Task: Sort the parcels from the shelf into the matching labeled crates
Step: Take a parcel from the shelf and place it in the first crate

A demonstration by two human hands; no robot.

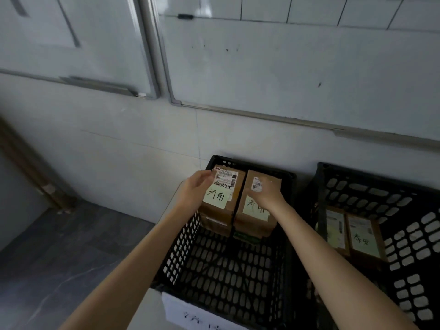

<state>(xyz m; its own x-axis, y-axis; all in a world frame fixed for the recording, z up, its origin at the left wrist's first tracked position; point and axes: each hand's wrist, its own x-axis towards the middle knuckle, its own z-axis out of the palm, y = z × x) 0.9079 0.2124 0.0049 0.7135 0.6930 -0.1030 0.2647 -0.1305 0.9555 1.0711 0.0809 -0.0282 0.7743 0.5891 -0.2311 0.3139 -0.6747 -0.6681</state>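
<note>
1. Where the view begins, below both forearms, a paper label hangs on the near wall of the crate.
2. The left hand curls its fingers round the left edge of the left box, gripping it at the crate's far end.
3. The right hand lies on top of the right box, which touches the left box. Its fingers are blurred, so whether it grips cannot be told.
4. Right of the right hand stands a second crate with two boxes inside.
5. Beyond both hands, a whiteboard hangs on the wall.

Left grip holds left parcel, right grip holds right parcel, inside black crate.
</note>
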